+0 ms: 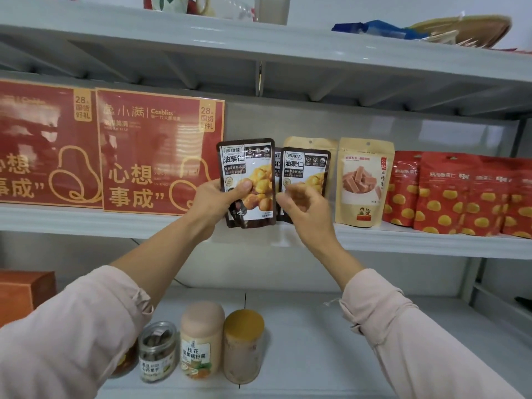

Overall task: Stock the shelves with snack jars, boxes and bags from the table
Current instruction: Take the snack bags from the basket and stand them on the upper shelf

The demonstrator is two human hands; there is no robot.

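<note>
Nearest, the left sleeve (72, 335) and the right sleeve (408, 335), both pale pink, rise from the bottom corners. Between them on the lower shelf (316, 347) stand three jars in a row: a clear jar (157, 351) of dark pieces, a pink-lid jar (201, 338) and a yellow-lid jar (243, 345), the last two touching. An orange box (26, 295) sits at that shelf's left end.

Higher up, the left hand (218, 203) grips a held bag (247, 168), brown with yellow kernels printed on it. It holds the bag by the lower left side, with the thumb pressed on the front and the fingers wrapped behind. The bag is upright in front of the middle shelf (86, 223), its bottom hanging just below the shelf edge.

The right hand (305, 205) is blurred, its fingers loosely curled before the lower left corner of a standing bag (306, 168) of the same kind. Whether it touches or pinches that bag cannot be told. A sliver of a third bag (277, 165) shows between the two.

On the middle shelf, two red boxes (161, 151) lean upright to the left. To the right stand a kraft bag (364, 182) and then a row of red bags (460, 194), overlapping one another. Another kraft bag top peeks from behind the standing bag.

Farthest, the top shelf (172, 38) carries a blue bag (374, 28) lying beside a gold packet (466, 30). A pale wall (316, 125) backs the shelves.
</note>
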